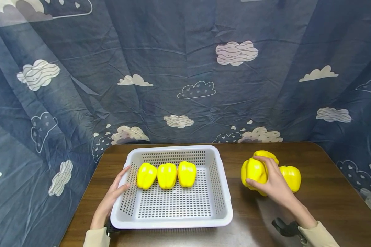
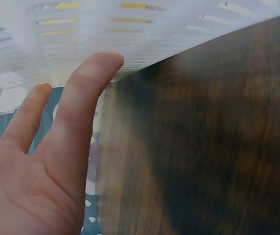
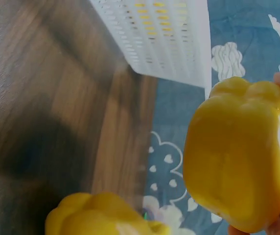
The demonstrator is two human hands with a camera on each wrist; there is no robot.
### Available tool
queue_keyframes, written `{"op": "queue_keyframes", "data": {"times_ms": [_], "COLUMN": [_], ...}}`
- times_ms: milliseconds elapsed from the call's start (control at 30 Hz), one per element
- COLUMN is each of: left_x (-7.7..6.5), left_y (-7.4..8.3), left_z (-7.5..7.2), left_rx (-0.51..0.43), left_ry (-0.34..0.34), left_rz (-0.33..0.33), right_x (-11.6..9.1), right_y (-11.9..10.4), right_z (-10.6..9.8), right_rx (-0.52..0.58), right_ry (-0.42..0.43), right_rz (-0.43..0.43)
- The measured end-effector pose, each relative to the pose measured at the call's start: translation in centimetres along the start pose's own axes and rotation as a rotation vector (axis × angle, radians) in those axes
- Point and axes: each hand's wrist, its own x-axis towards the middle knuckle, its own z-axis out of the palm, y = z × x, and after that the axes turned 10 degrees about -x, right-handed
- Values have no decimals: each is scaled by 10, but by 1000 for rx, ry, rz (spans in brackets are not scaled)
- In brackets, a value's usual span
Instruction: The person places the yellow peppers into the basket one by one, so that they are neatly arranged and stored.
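Note:
My right hand (image 1: 273, 181) grips a yellow bell pepper (image 1: 254, 171) between thumb and fingers, raised over the table right of the basket. In the right wrist view this pepper (image 3: 238, 156) fills the right side, fingers at its edge. My left hand (image 1: 111, 197) rests against the left side of a white perforated basket (image 1: 173, 224), fingers fairly straight at its rim. The left wrist view shows the thumb (image 2: 83, 93) touching the basket's slotted outer wall. Inside the basket, three yellow bell peppers (image 1: 167, 176) stand in a row toward the back left.
More yellow peppers lie on the brown wooden table (image 1: 327, 206) by my right hand, one behind it (image 1: 267, 156) and another pepper (image 1: 292, 178) to its right. A dark blue curtain with clouds (image 1: 185, 103) hangs behind the table.

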Motion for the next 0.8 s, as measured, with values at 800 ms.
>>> {"op": "queue_keyframes", "data": {"times_ms": [800], "left_x": [2], "left_y": [-3], "left_z": [-2], "left_rx": [16], "left_ry": [4], "left_rz": [11], "right_x": [27], "right_y": [-43], "right_z": [17], "right_rx": [104], "right_ry": [-54], "right_rz": [-70]}}
